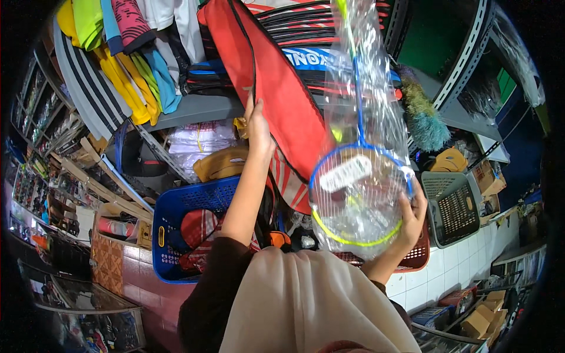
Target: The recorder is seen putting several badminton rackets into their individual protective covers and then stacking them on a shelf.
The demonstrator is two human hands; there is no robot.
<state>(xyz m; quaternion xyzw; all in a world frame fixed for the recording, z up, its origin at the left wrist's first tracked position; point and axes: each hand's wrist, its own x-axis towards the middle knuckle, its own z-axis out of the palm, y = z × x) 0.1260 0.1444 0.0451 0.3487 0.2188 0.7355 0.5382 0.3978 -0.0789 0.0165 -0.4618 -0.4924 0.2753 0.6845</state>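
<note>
The left hand (259, 132) grips the dark-edged, long red fabric cover (288, 97), apparently steadying it, while the right hand (414, 216) curls its fingers round the rim of the blue-and-yellow racket (360, 123) beside it, seemingly supporting its head through a clear plastic sleeve (382, 106).

Central illumination is good and appears, as far as can be judged, to fall from above. The red cover (279, 88) is evenly lit, its edges legible. Glare streaks the clear plastic sleeve (385, 115) and partly obscures the racket (361, 142) strings. White floor tiles (453, 259) read bright; the space beneath the grey shelf (197, 110) is shadowed. Fisheye distortion bows the slotted metal upright (465, 56). Peripheral detail is soft; corners fall to black.
</note>
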